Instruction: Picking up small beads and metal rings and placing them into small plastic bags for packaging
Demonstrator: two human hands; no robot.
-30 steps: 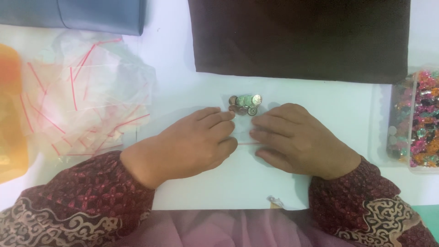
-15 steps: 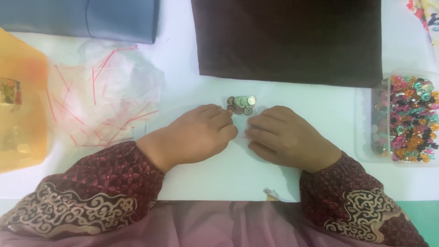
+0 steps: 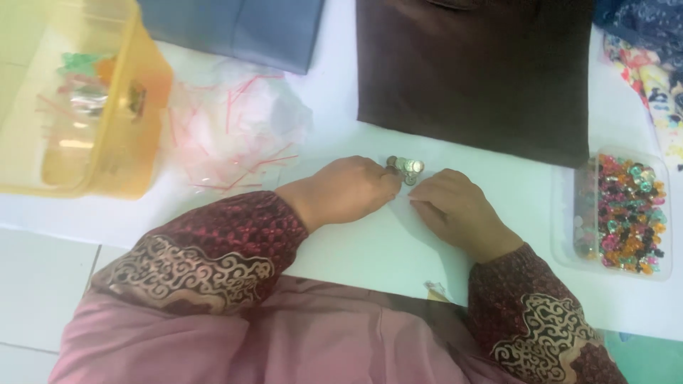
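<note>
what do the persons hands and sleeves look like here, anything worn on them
Both hands are bare: the left hand and right hand show no gloves, and no rings or watch can be seen. Each arm wears a long dark maroon sleeve with a fine scale-like texture, ending in a wide cuff with pale curling scroll patterns, seen on the left sleeve and right sleeve.

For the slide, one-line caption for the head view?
Both hands, left and right, pinch a small metal cluster on a white table.
</note>
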